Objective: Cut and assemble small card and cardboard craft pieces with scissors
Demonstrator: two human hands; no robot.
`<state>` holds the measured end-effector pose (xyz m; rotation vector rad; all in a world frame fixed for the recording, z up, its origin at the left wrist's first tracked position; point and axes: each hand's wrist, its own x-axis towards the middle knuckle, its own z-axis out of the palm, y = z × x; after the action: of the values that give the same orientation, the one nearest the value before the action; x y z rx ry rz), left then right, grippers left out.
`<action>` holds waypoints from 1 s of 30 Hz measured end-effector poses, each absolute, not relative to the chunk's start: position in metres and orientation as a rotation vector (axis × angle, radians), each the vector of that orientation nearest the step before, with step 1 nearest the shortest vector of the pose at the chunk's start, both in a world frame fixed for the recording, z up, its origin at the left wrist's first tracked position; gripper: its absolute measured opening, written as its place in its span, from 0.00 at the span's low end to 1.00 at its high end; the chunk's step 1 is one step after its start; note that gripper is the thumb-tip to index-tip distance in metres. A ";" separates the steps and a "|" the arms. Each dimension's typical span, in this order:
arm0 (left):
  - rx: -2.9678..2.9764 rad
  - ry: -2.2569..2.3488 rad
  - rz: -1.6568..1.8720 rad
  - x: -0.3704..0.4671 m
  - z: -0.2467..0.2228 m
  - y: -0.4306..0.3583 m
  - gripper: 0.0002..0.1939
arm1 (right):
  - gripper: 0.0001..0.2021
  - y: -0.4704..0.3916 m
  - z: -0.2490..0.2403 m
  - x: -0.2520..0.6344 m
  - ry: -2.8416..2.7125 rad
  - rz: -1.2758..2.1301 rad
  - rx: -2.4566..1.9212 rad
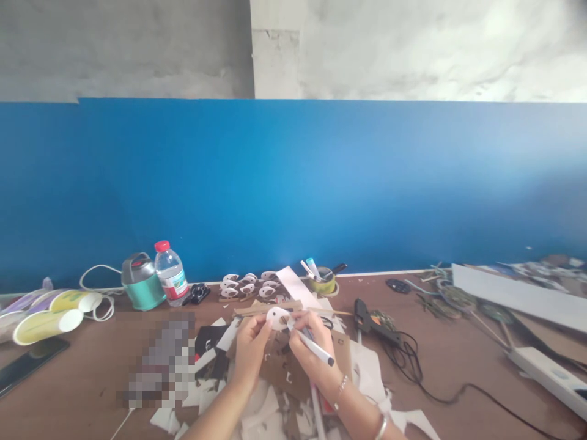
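Note:
My left hand (252,345) pinches the left edge of a small white paper cutout (276,318) that has dark marks on it. In my right hand (314,342) is a white marker pen (316,348) with a dark end, its tip side at the right part of the cutout. Under both hands lies brown cardboard (287,370) among white paper scraps (263,406). Beyond the hands stand several similar white cutouts (247,286) with dark spots. My fingers partly hide the cutout's edges and the pen's tip.
On the left are a water bottle (172,278), a teal container (143,287), paper cups (50,324) and a phone (32,363). A tape roll holding pens (324,284) stands behind. At right lie a glue gun (373,324) with its cord and a power strip (548,376). A blue partition (293,189) closes the back.

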<state>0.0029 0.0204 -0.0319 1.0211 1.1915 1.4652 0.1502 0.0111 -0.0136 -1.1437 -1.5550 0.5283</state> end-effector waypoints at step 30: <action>1.088 1.200 1.479 0.006 -0.030 0.017 0.16 | 0.04 0.013 -0.018 0.149 -1.483 0.535 -1.122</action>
<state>0.0055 0.0172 -0.0295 1.0875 1.1997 1.4791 0.1489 0.0128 -0.0180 -1.1222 -1.4830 0.5354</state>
